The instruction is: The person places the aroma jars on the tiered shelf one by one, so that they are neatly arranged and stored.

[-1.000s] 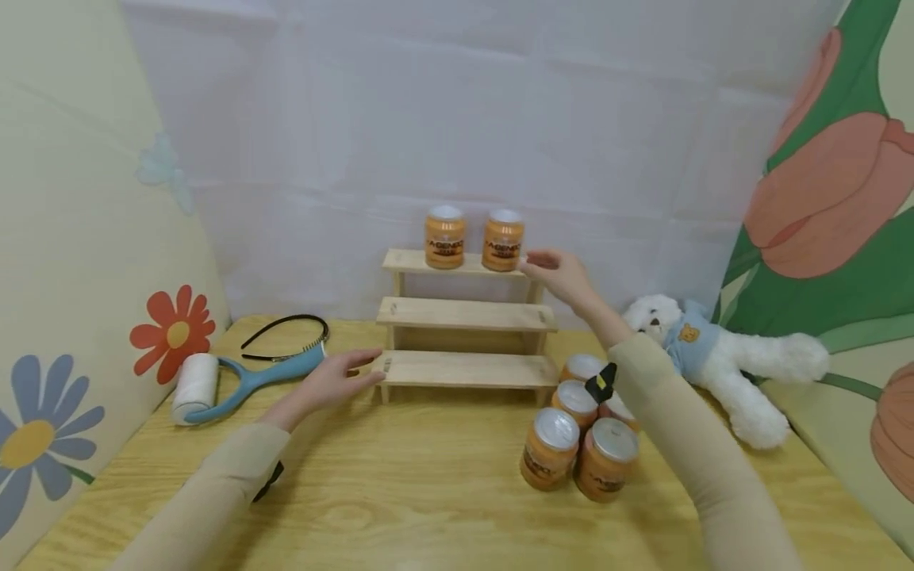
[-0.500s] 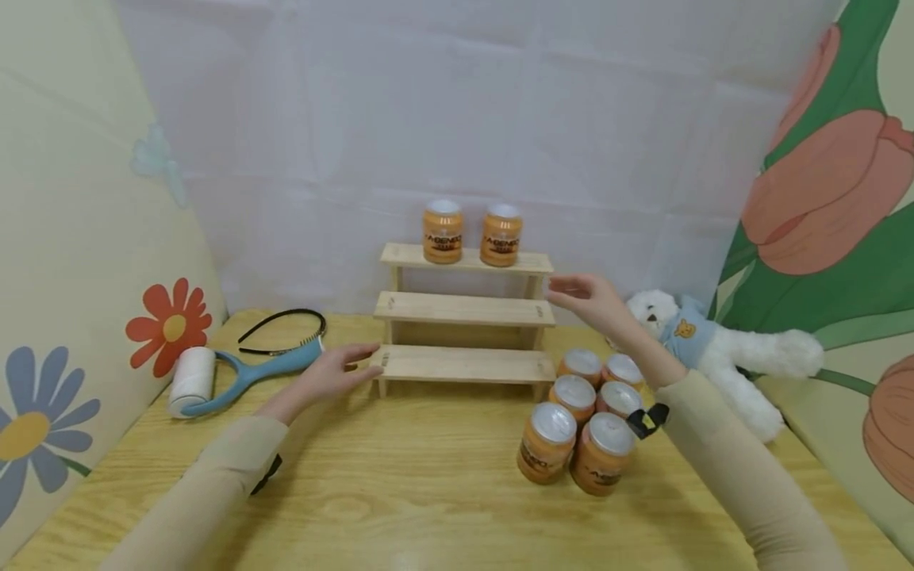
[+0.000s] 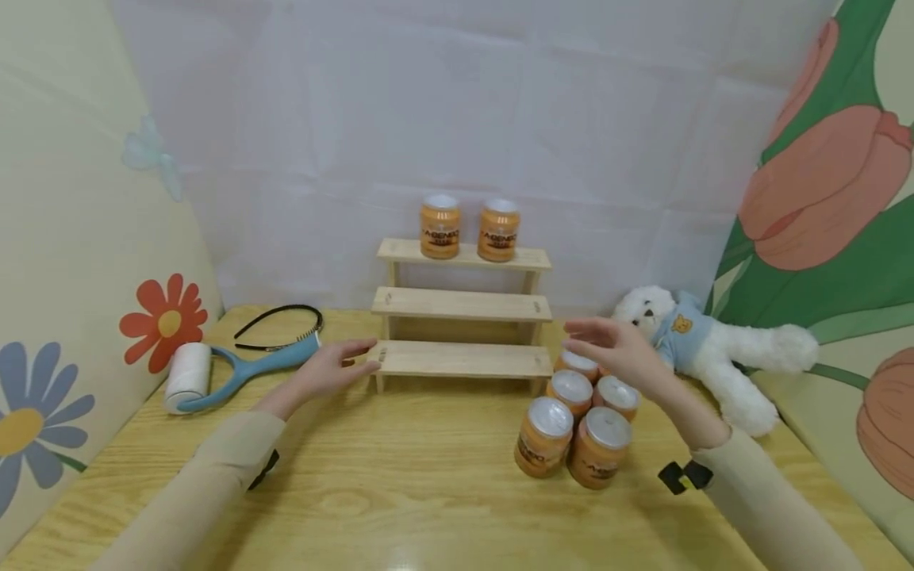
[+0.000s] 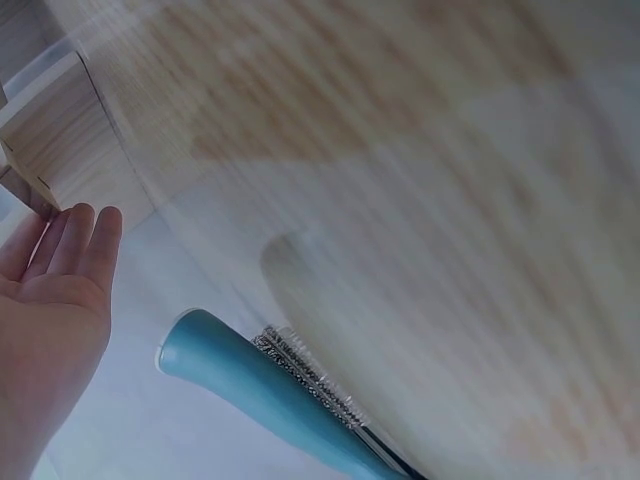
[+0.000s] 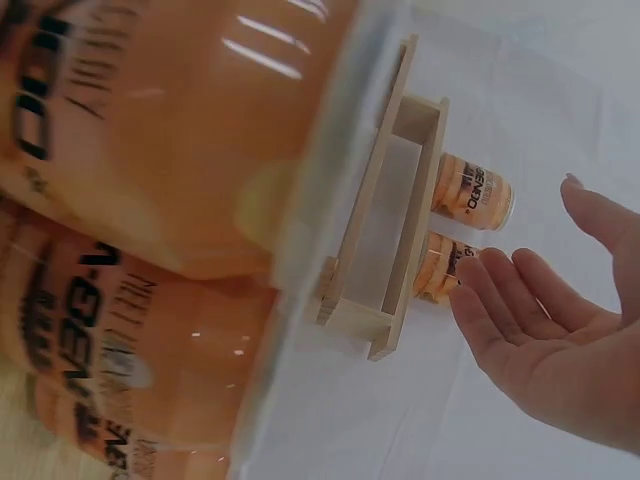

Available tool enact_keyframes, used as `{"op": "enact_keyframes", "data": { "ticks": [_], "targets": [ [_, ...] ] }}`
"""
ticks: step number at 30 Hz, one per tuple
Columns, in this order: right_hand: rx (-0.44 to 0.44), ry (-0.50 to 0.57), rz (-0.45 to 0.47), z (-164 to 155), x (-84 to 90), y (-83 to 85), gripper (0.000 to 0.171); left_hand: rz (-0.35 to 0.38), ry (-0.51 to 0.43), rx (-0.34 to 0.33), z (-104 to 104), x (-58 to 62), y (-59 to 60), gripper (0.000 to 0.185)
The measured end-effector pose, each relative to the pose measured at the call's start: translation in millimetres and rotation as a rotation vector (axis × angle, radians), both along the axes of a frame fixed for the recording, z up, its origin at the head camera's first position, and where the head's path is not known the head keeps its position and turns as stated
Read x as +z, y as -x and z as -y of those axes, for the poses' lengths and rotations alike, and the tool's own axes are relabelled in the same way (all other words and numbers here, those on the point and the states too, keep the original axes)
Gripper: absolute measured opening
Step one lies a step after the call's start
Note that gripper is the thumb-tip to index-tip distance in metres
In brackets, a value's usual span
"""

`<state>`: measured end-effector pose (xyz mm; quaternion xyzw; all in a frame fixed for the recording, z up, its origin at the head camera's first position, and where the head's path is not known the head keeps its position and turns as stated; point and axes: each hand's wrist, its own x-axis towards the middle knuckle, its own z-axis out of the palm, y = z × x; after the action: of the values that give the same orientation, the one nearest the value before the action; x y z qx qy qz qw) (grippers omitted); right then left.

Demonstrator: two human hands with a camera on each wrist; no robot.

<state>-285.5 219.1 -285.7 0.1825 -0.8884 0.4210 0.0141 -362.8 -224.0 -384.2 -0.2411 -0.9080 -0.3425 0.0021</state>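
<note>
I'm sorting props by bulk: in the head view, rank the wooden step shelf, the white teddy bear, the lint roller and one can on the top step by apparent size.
1. Wooden step shelf
2. White teddy bear
3. Lint roller
4. Can on the top step, though it stands farthest from the camera.

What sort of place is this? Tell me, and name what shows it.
Probably a staged tabletop set rather than a lived-in room: a wooden table boxed in by a white sheet and flower-printed panels, with a small stepped wooden rack and orange cans laid out like props.
</note>
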Motion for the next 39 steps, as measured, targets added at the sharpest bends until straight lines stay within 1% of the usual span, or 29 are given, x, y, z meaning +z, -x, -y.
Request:
{"op": "enact_keyframes", "data": {
  "ticks": [4, 10, 15, 18, 20, 23, 27, 30, 34, 39],
  "targets": [
    [0.003, -0.005, -0.031, -7, -12.3, -12.2, 0.046, -0.001, -0.005, -0.003, 0, 0.6, -0.2, 0.064],
    [-0.023, 0.022, 0.014, -18, -33.3, -31.0, 0.047, -0.001, -0.010, -0.009, 0, 0.1, 0.0, 0.063],
    [-0.022, 0.009, -0.006, -26, -48.9, -39.7, 0.041, -0.003, -0.020, -0.019, -1, -0.3, 0.6, 0.062],
    [-0.018, 0.016, -0.003, -30, -54.7, -43.2, 0.039, -0.007, -0.017, -0.016, 0, -0.5, 0.3, 0.062],
    [-0.011, 0.017, -0.008, -32, -56.6, -45.5, 0.038, -0.005, -0.014, -0.013, 1, -0.8, 0.3, 0.062],
    [0.027, -0.002, -0.019, -36, -57.3, -49.3, 0.041, -0.006, -0.010, -0.009, 2, -1.3, 1.0, 0.063],
    [0.111, -0.077, -0.042, -40, -56.7, -53.3, 0.051, -0.008, -0.007, -0.008, 3, -1.8, 2.5, 0.063],
    [0.143, -0.132, -0.045, -42, -55.3, -56.2, 0.055, -0.007, -0.009, -0.007, 3, -1.9, 3.4, 0.064],
    [0.107, -0.188, -0.047, -39, -53.9, -60.2, 0.055, -0.003, -0.007, -0.008, 2, -2.3, 3.7, 0.063],
    [0.033, -0.217, -0.103, -31, -57.7, -64.6, 0.061, 0.003, 0.001, -0.007, 1, -2.2, 2.9, 0.064]
  ]
}}
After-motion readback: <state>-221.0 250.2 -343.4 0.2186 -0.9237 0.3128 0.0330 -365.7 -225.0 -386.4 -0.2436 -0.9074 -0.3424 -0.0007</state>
